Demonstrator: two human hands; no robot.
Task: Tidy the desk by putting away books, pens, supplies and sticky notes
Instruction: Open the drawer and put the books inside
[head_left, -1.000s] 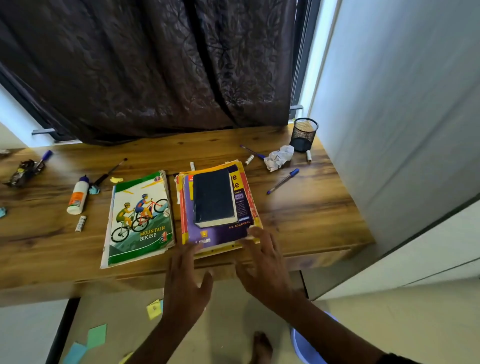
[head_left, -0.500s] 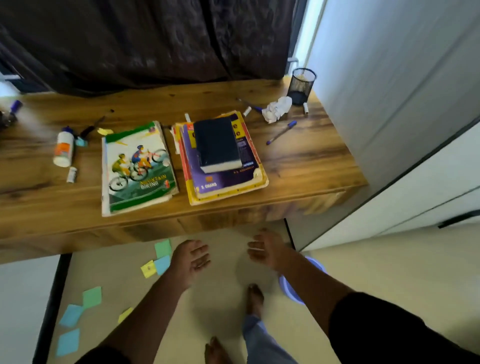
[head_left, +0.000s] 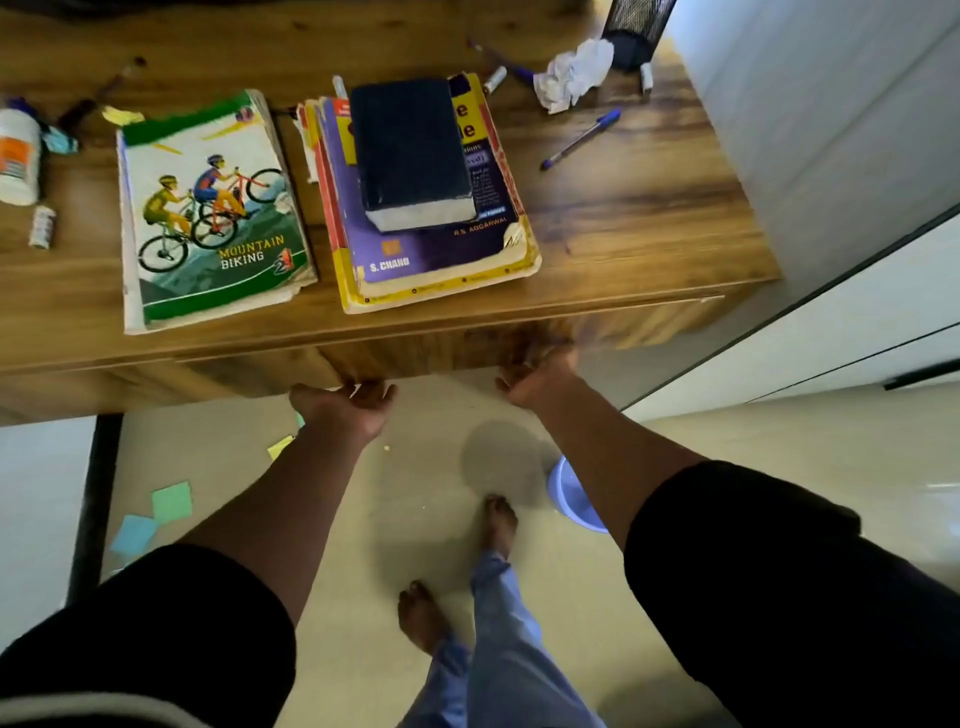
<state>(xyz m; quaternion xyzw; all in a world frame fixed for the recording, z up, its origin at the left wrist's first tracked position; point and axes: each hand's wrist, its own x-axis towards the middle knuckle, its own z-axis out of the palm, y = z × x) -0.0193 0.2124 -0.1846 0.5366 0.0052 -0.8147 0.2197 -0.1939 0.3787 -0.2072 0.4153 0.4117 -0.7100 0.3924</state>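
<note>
Both hands reach below the wooden desk. My left hand and my right hand hook their curled fingers under the lower edge of the drawer front; the fingertips are hidden. On the desk lie a Mountain Biking book and a stack of books topped by a thick black book. A blue pen lies to the right of the stack. Green, blue and yellow sticky notes are scattered on the floor at the left.
A black mesh pen holder stands at the back right beside crumpled paper. A glue bottle lies at the left edge. White cupboards close off the right. A pale blue bowl sits on the floor by my feet.
My hands left the book stack, dropped below the desk, then rose to the underside of the drawer front. The view tilted downward toward the floor.
</note>
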